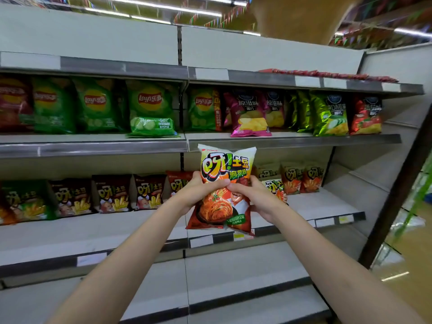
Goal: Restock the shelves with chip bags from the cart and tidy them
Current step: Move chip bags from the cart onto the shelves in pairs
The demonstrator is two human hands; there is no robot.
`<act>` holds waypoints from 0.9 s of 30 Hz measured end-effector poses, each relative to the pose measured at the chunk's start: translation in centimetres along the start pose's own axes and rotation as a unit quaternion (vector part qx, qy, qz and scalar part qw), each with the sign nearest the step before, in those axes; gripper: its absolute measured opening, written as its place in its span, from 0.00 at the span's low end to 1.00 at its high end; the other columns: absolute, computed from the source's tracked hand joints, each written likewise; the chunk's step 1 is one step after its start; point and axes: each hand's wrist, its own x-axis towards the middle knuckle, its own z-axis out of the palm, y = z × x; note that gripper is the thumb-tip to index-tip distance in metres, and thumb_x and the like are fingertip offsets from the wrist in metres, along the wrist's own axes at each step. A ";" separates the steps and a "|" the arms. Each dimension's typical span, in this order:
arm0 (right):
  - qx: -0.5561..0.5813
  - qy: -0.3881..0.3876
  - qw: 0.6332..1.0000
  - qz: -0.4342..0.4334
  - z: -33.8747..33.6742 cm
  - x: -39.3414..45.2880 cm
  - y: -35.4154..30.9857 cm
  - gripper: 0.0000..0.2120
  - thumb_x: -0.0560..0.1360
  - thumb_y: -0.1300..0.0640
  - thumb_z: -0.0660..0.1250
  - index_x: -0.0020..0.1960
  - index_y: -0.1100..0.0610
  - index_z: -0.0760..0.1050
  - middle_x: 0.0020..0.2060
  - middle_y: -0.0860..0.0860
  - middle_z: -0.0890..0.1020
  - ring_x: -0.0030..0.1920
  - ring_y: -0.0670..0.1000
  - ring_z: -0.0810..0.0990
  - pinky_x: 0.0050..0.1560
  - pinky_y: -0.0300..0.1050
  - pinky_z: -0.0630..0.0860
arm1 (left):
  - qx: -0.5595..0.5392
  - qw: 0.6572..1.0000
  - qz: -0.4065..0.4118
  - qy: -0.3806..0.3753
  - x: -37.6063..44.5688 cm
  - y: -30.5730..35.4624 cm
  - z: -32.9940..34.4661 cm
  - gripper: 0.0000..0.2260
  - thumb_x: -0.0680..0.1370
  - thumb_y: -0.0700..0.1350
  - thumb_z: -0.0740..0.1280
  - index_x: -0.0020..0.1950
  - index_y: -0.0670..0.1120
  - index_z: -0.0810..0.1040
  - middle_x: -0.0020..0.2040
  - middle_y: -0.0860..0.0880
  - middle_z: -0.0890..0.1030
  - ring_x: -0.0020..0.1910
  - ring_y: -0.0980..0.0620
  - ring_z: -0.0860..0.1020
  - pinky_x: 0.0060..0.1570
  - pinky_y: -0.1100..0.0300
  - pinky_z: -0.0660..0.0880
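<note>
A red and white chip bag is held upright in front of the shelves, gripped at its middle by both hands. The left hand is curled round the bag's left edge, with the thumb laid across the front. The right hand is wrapped round the right edge, its thumb pinched onto the front just beside the left thumb.

Behind the bag, on the same level, a row of dark fries bags is stood along the left of the lower shelf, and a few orange bags are seen at the far right. On the shelf above, green Lay's bags are lined up at the left, with pink bags, lime bags and a red bag to the right.
</note>
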 end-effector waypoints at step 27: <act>0.009 0.053 0.995 0.085 -7.5 -2.5 6.7 0.43 0.65 0.46 0.76 0.72 0.50 0.56 0.60 0.53 0.77 0.59 0.55 0.78 0.61 0.59 0.75 | -0.012 0.993 -0.014 -0.114 2.5 -1.7 8.9 0.24 0.71 0.46 0.76 0.63 0.50 0.70 0.56 0.50 0.80 0.53 0.52 0.79 0.48 0.58 0.76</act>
